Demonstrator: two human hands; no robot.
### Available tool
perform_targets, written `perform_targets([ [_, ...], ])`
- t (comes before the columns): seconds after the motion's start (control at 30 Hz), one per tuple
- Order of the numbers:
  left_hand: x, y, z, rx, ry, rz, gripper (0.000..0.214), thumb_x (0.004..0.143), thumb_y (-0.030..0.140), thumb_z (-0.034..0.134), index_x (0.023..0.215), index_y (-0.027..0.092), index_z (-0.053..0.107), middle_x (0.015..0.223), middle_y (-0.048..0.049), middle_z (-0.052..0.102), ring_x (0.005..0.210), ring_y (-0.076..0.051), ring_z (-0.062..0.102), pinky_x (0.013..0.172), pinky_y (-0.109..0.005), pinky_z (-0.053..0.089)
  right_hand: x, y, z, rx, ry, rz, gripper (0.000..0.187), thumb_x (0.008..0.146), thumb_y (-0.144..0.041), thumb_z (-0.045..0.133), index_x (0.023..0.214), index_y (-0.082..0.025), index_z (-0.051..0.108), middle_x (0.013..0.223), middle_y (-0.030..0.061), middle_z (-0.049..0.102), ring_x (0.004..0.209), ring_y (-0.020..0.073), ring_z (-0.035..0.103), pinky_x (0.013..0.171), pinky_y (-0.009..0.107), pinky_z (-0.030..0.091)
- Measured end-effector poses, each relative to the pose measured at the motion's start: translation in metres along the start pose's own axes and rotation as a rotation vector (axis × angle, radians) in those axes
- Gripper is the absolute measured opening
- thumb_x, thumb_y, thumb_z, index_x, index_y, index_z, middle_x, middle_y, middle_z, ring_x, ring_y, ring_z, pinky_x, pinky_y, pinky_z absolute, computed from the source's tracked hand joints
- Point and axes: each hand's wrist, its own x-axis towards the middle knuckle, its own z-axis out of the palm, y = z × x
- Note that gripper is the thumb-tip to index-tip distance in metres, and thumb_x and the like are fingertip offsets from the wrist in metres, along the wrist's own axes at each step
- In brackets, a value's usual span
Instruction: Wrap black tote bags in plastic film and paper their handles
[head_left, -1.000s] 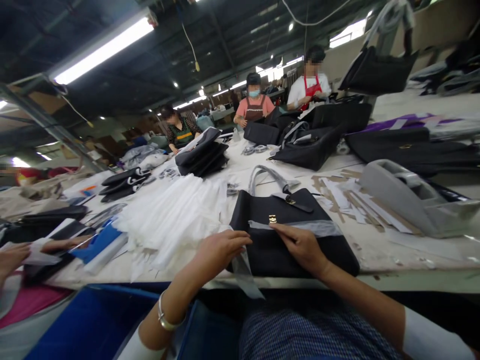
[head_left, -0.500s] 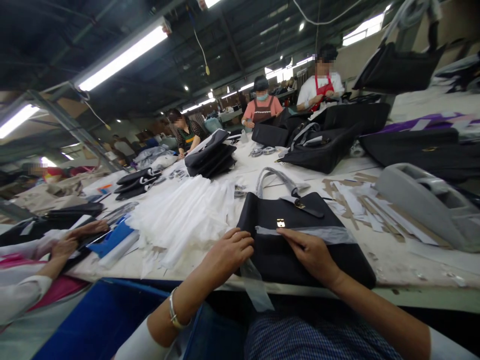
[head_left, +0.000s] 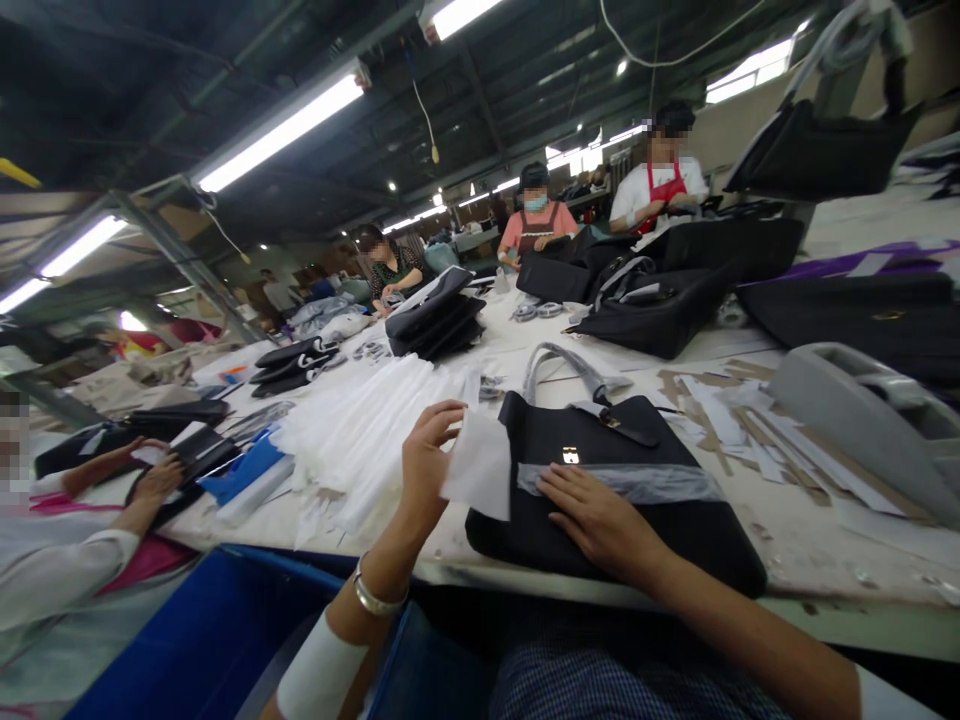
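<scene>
- Our left hand (head_left: 429,455) pinches a thin white rectangular sheet (head_left: 484,465) near frame centre.
- Our right hand (head_left: 598,515) lies flat, fingers apparently extended, on the smooth black leather-look handbag (head_left: 697,525), lower right of centre.

The black bag (head_left: 675,545) lies flat by the surface's (head_left: 799,565) near edge, wrapped handle (head_left: 559,350) pointing away, metal clasp (head_left: 571,455) showing, translucent film (head_left: 652,483) across its face. A white sheet (head_left: 484,465) stands raised at its left side.
</scene>
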Motion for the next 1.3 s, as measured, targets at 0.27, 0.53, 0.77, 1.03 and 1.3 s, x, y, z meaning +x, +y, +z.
perform_targets([
  [0.27,0.001,0.028,0.035,0.031,0.040,-0.002,0.013,0.085,0.031,0.068,0.087,0.019,0.069,0.081,-0.0005,0.073,0.080,-0.016,0.071,0.078,-0.026,0.056,0.004,-0.001,-0.003,-0.045,-0.120,-0.042,0.059,0.092,-0.037,0.061,0.147,-0.020,0.045,0.150,0.0119,0.046,0.140,0.0311,0.041,0.114,0.055,0.035],
  [0.53,-0.045,0.010,0.134,-0.213,-0.086,-0.202,0.016,0.090,0.032,0.061,0.094,0.018,0.067,0.087,-0.0050,0.072,0.083,-0.019,0.070,0.077,-0.028,0.053,0.004,-0.005,-0.003,-0.007,-0.102,-0.062,0.058,0.091,-0.040,0.059,0.142,-0.014,0.050,0.144,0.0171,0.052,0.138,0.0331,0.041,0.116,0.056,0.029],
  [0.77,-0.059,-0.013,0.143,-0.165,-0.277,-0.225,0.017,0.088,0.035,0.063,0.088,0.018,0.067,0.085,-0.0029,0.069,0.082,-0.018,0.065,0.080,-0.029,0.048,0.003,-0.005,-0.004,0.062,-0.101,-0.067,0.060,0.090,-0.043,0.058,0.137,-0.005,0.054,0.140,0.0233,0.053,0.137,0.0380,0.040,0.113,0.055,0.033],
  [1.03,-0.046,-0.034,0.126,-0.785,-0.355,-0.510,0.027,0.085,0.041,0.069,0.092,0.017,0.059,0.088,-0.0005,0.067,0.081,-0.012,0.064,0.081,-0.024,0.049,0.009,-0.003,-0.016,0.171,-0.205,0.012,0.041,0.087,-0.038,0.066,0.124,-0.021,0.066,0.136,0.0102,0.060,0.137,0.0305,0.041,0.119,0.054,0.021],
  [1.3,-0.054,-0.051,0.127,-0.999,-0.234,-0.528,0.030,0.083,0.040,0.073,0.098,0.017,0.061,0.104,-0.0061,0.072,0.095,-0.015,0.069,0.094,-0.031,0.049,0.021,-0.003,-0.023,0.420,-0.065,0.143,0.024,0.093,-0.020,0.054,0.081,-0.022,0.075,0.100,0.0026,0.075,0.103,0.0210,0.065,0.105,0.040,0.042],
])
